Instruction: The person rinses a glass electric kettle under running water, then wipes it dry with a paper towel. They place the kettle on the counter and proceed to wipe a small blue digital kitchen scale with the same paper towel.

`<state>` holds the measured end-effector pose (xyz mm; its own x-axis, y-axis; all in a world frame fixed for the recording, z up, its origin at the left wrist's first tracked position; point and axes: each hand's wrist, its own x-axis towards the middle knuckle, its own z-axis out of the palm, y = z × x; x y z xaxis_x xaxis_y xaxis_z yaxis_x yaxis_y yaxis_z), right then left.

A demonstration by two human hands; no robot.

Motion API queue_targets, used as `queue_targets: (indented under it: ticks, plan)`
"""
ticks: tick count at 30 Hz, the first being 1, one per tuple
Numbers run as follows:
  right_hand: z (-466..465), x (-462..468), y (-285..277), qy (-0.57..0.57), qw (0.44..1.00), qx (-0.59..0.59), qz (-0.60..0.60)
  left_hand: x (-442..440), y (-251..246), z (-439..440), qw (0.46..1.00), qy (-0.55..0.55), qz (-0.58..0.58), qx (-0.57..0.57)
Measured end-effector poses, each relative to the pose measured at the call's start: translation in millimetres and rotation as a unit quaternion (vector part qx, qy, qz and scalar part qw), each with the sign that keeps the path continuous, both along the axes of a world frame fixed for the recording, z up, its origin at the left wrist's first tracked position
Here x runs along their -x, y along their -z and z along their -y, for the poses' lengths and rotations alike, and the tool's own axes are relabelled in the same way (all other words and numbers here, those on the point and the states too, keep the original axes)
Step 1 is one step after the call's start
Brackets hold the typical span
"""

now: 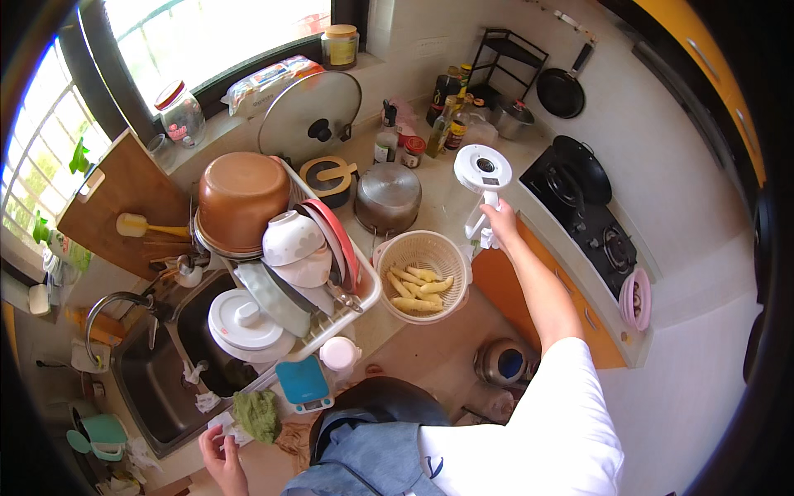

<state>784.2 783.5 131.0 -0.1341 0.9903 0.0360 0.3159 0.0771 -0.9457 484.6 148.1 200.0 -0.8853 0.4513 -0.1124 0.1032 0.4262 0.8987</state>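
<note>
My right hand (500, 222) grips the handle of a white device with a round head (483, 168), a dark ring and a small dark panel. It is raised above the counter, beside a plastic strainer basket (422, 243) holding several peeled, pale yellow root pieces (423, 289). At the lower left, my left hand (221, 456) is half curled, fingers apart, with nothing visible in it. Closest to that hand are a white tissue (227, 428) and a crumpled green cloth (257, 414). A blue-topped kitchen scale (303, 381) lies beyond the cloth, next to a white round-lidded container (339, 354).
A dish rack (370, 291) crowded with bowls and a copper-coloured pot (244, 193) fills the left middle. The double sink (149, 384) lies left of it. An upturned steel pot (389, 193) and sauce bottles (457, 127) stand behind. At right is a black gas hob (586, 217).
</note>
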Motion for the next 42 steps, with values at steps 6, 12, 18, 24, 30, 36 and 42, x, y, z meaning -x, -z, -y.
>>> queue_targets:
  ticks: [6,12,18,24,30,36,42]
  plan:
    - [-27.2,5.2,26.5,-0.011,1.000,0.012,0.004,-22.5,-7.4,-8.7,0.999,-0.040,-0.009,0.016]
    - [-39.5,0.8,42.2,-0.015,0.999,0.029,-0.015,-27.7,-11.3,-20.3,0.999,-0.034,-0.005,0.028]
    - [-46.8,-2.0,52.8,-0.018,0.998,0.036,-0.041,-31.3,-11.2,-29.2,0.999,-0.022,-0.024,0.033]
    - [-48.4,-3.6,61.6,-0.022,0.997,0.053,-0.052,-30.9,-6.4,-27.7,0.998,-0.019,-0.036,0.051]
    - [-51.8,-2.7,75.9,0.009,0.999,0.034,0.029,-25.0,-6.0,-29.7,0.996,0.014,-0.052,0.073]
    - [-44.1,-1.6,60.9,-0.019,0.997,0.071,0.006,-20.5,-12.2,-35.1,0.995,0.034,-0.042,0.080]
    - [-3.4,-29.0,31.6,0.076,0.985,-0.017,0.157,-7.3,-17.5,-43.1,0.996,0.034,-0.039,0.067]
